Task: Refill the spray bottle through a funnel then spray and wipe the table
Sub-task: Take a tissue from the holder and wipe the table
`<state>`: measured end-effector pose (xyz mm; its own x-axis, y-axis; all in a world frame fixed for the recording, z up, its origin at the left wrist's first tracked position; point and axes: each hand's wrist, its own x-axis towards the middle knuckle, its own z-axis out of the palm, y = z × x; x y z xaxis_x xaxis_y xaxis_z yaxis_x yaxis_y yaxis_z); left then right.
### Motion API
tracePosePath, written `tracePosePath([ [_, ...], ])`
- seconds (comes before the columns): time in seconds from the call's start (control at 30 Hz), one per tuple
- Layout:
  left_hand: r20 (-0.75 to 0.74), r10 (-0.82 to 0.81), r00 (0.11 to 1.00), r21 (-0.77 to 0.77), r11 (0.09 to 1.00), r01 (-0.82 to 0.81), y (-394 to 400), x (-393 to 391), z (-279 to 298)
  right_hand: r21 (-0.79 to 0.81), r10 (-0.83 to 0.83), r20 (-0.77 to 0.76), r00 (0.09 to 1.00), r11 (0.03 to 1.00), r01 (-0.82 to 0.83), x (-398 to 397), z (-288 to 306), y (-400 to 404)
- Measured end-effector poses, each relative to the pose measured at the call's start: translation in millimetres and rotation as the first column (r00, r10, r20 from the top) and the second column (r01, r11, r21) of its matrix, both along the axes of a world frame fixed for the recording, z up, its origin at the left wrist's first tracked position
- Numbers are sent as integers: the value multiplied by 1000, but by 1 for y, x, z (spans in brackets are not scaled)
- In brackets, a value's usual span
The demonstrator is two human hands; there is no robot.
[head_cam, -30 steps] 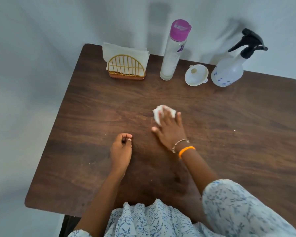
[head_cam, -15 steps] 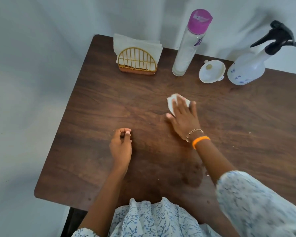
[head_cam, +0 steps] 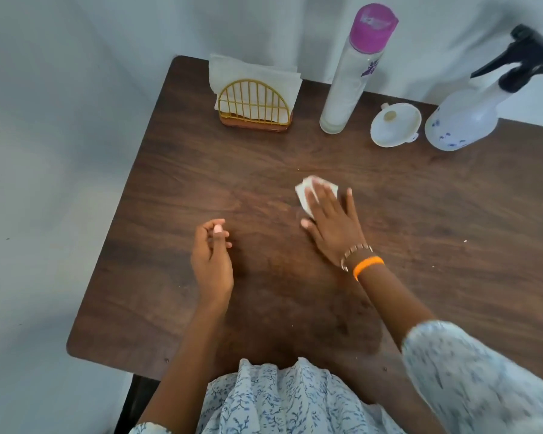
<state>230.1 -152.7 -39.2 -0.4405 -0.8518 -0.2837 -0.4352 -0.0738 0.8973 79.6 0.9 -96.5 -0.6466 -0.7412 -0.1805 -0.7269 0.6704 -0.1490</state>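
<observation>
My right hand [head_cam: 334, 222] lies flat on a folded white tissue [head_cam: 304, 195] and presses it onto the dark wooden table [head_cam: 436, 214] near its middle. My left hand [head_cam: 212, 255] rests on the table to the left, fingers loosely curled, holding nothing. The white spray bottle [head_cam: 464, 120] with a black trigger head stands at the back right. A white funnel [head_cam: 394, 125] lies beside it on the table. A tall bottle with a pink cap [head_cam: 351, 76] stands left of the funnel.
A gold wire napkin holder [head_cam: 253, 106] with white napkins stands at the back left. The table's back edge meets a pale wall. Its left edge and rounded front-left corner drop to a pale floor. A damp darker patch shows near the front edge.
My right hand has slid the tissue a little away from me and to the right. My left hand has barely moved. The head camera has shifted left.
</observation>
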Motion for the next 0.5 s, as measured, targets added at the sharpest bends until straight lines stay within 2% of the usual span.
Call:
tracePosePath([
  [0.07, -5, 9, 1000, -16, 1000, -9, 0, 0, 4, 17, -78, 47, 996, 997, 77, -26, 5, -41],
  [0.1, -10, 11, 1000, -30, 999, -11, 0, 1, 5, 38, -49, 62, 997, 998, 47, -28, 8, -67],
  [0.2, -41, 2, 999, -77, 997, -6, -2, 2, 12, 71, 236, 86, 968, 968, -242, 16, 14, -118],
  [0.27, -55, -13, 998, -103, 995, 7, 0, 1, 16, 27, 407, 87, 909, 911, -411, 64, 11, -111],
  [0.3, -48, -27, 998, -115, 993, 21, 1, 0, 16, -12, 440, 100, 892, 897, -442, 84, 10, -96],
  [0.4, -4, -107, 994, -100, 989, 106, 9, -1, 11, -50, 418, 31, 908, 908, -416, 116, -1, -34],
  [0.5, 58, -222, 973, -41, 974, 225, 28, -4, 2, -43, 217, -12, 976, 975, -217, 124, -1, 36],
])
